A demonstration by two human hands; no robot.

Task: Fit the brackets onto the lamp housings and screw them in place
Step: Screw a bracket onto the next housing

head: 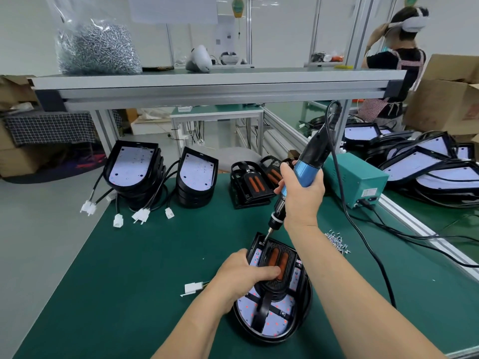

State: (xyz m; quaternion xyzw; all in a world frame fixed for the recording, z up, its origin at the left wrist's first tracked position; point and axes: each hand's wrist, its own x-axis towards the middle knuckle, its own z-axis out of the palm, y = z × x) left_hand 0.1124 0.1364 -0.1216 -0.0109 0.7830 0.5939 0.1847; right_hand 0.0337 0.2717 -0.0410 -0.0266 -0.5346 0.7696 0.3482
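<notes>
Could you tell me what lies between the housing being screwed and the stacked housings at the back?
Bare green mat, then white connectors by the stacks; head view.

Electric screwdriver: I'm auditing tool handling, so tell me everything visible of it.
The electric screwdriver has a blue plastic-looking grip, black upper body and black nose ending in a slim metal bit. It leans, top end away and right. The right hand grips the blue section. The bit tip sits at the far corner of the bracket on the lamp housing. A black cord leaves its top and trails over the green mat.
</notes>
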